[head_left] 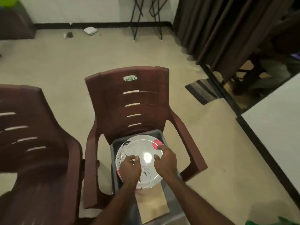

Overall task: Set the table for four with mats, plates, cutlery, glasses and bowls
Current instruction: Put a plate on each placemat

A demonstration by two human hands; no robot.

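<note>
Reaching down over the plate [139, 161], both hands rest on its face: the left hand [129, 168] with fingers loosely curled, the right hand [165, 161] with fingers spread, neither grip closed around it. The plate lies in a grey tub [116, 143] on the seat of a brown chair [129, 98], its rim near the tub walls. Tan mats [154, 207] lie just nearer than the plate.

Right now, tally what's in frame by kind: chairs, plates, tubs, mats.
Brown plastic chairs: 2
Floral plates visible: 1, any stacked beneath cannot be told
Grey tub on the chair seat: 1
Tan mats visible in the tub: 1
Total: 5
</note>
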